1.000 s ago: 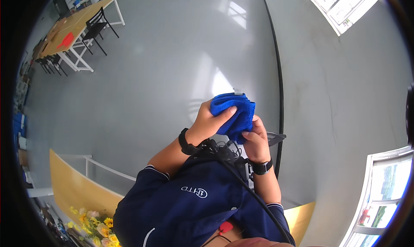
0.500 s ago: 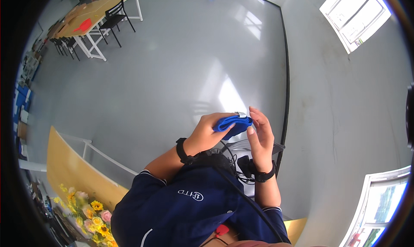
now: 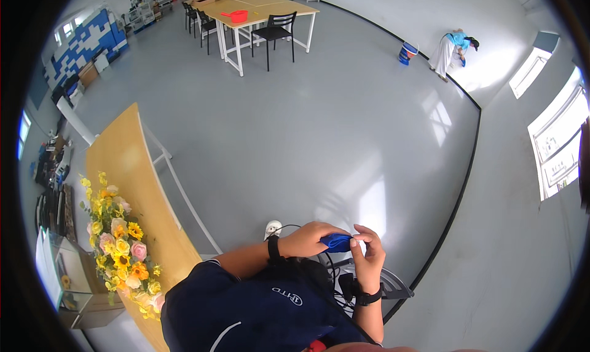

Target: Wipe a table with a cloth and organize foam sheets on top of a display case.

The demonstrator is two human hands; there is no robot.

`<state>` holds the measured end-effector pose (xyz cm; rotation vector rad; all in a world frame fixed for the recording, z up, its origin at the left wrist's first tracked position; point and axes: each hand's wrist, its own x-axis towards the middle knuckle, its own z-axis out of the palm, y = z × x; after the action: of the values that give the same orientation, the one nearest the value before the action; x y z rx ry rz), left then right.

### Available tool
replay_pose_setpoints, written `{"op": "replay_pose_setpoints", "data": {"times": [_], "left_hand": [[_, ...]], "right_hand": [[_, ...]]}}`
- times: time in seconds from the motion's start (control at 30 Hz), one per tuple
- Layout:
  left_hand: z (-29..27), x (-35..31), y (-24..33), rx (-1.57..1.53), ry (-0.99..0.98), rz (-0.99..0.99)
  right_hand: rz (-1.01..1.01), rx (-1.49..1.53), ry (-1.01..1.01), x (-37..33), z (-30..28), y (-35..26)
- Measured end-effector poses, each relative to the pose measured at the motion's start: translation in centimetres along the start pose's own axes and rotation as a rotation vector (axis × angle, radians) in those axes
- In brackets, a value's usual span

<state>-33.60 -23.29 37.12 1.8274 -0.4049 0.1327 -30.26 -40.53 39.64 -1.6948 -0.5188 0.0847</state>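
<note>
A folded blue cloth point(image 3: 336, 242) is held up in front of my body, its folded layers showing at the end. My left hand point(image 3: 307, 239) is closed around its left side, fingers over the top. At the cloth's right end, the thumb and forefinger of my right hand point(image 3: 367, 253) come together on the edge, the other fingers curled loosely above. Both wrists wear black bands, and a black cable runs below the hands.
To my left stands a wooden-topped table point(image 3: 132, 149) with a bouquet of artificial flowers point(image 3: 123, 247). Far ahead are a long table point(image 3: 276, 4), a red dipper point(image 3: 236, 16) and black chairs point(image 3: 275, 35). A co-worker point(image 3: 450, 51) bends by the wall near a bucket point(image 3: 406, 53).
My view has lifted and turned, bringing the co-worker and more of the room in. The right thumb and forefinger have closed onto the cloth's end, where they stood apart before.
</note>
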Motion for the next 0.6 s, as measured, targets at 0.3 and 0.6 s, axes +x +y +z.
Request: {"op": "replay_pose_setpoints", "data": {"times": [0.3, 0.6], "left_hand": [[-6.3, -1.1, -2.6, -0.004, 0.117, -0.076], [-17.6, -1.6, -6.6, 0.079, 0.190, -0.088]], "right_hand": [[-0.232, -0.226, -0.004, 4.3, 6.3, -0.9], [-0.310, -0.269, -0.034, 11.6, 16.0, -0.5]]}}
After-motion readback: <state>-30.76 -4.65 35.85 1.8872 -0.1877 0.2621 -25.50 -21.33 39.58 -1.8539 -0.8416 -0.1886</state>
